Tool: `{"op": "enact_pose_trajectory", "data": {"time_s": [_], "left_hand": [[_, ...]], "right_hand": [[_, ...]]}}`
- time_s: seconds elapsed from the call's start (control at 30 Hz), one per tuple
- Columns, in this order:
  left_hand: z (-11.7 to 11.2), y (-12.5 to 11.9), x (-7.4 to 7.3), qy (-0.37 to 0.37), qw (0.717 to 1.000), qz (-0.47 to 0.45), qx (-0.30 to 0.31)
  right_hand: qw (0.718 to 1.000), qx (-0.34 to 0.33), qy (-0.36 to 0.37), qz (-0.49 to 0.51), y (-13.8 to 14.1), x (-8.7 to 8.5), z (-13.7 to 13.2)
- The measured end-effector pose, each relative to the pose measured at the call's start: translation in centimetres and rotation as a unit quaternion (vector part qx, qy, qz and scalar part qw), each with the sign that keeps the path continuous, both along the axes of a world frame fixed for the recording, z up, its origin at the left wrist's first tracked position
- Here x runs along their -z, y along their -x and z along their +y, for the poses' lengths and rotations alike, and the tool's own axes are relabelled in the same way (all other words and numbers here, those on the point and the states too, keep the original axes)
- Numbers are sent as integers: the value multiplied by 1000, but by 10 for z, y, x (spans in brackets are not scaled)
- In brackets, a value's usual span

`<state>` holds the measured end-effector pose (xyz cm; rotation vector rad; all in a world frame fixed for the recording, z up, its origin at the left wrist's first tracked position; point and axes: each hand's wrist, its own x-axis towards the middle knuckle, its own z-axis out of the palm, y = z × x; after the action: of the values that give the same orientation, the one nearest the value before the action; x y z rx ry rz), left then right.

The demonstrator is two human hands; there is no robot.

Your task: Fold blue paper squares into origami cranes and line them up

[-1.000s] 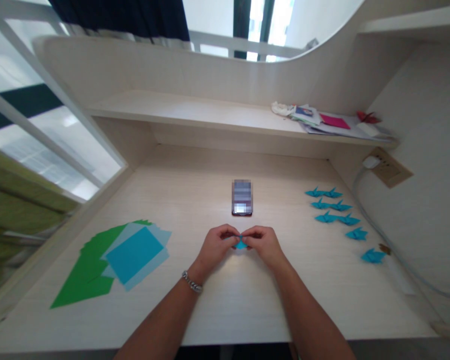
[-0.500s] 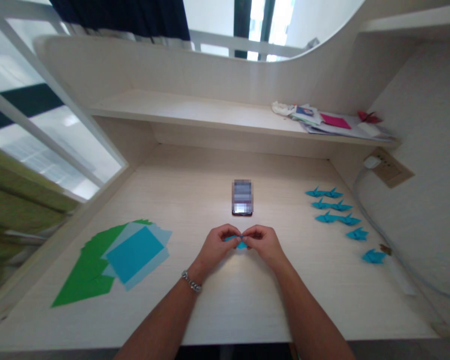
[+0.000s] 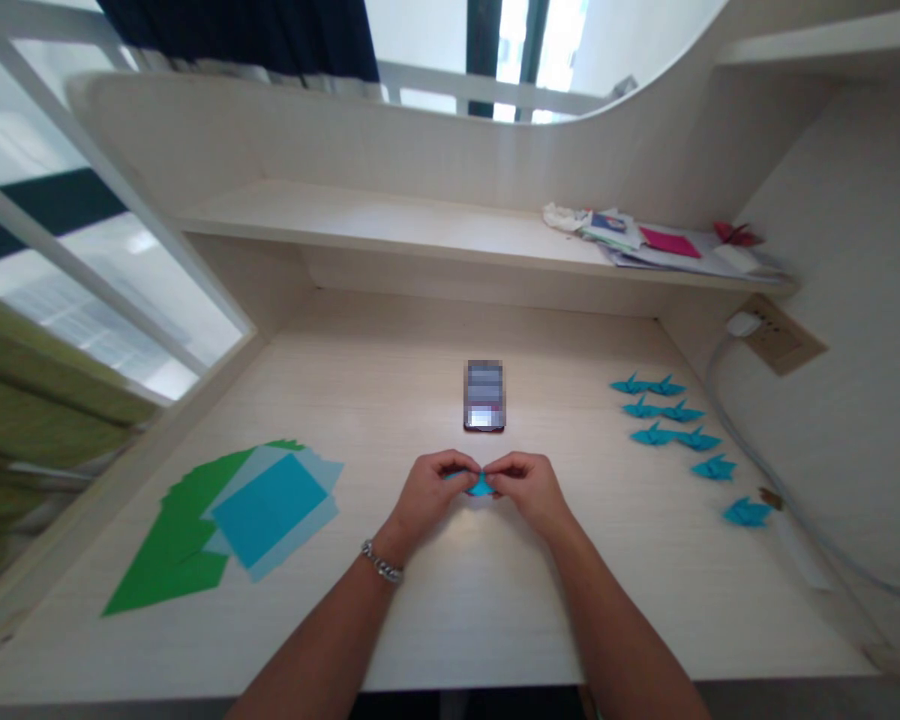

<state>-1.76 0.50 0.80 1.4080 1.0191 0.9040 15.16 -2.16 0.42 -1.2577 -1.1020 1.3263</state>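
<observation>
Pale bench (image 3: 367, 350) bears a phone (image 3: 484, 397); left hand (image 3: 431, 492) and right hand (image 3: 531, 490) both pinch blue paper (image 3: 482, 487) between fingers (image 3: 508, 461).

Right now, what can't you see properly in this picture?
Head view:
Small blue paper piece: partly covered by the left hand and right hand.
Dark rectangular phone: screen blurred by pixel blocks.
Green paper sheets: partly hidden under blue paper sheets.
</observation>
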Motion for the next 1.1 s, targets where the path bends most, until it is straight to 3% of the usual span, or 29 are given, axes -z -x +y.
{"op": "enact_pose_trajectory", "data": {"time_s": [0.3, 0.8, 1.1], "left_hand": [[-2, 1, 1, -53, 998, 37, -3], [-1, 1, 5, 20, 998, -56, -3], [-2, -2, 7, 12, 999, -43, -23]], "right_hand": [[1000, -17, 10, 4, -2, -3, -1], [988, -7, -76, -137, -6, -3, -3], [975, -23, -110, -194, -4, -9, -5]]}}
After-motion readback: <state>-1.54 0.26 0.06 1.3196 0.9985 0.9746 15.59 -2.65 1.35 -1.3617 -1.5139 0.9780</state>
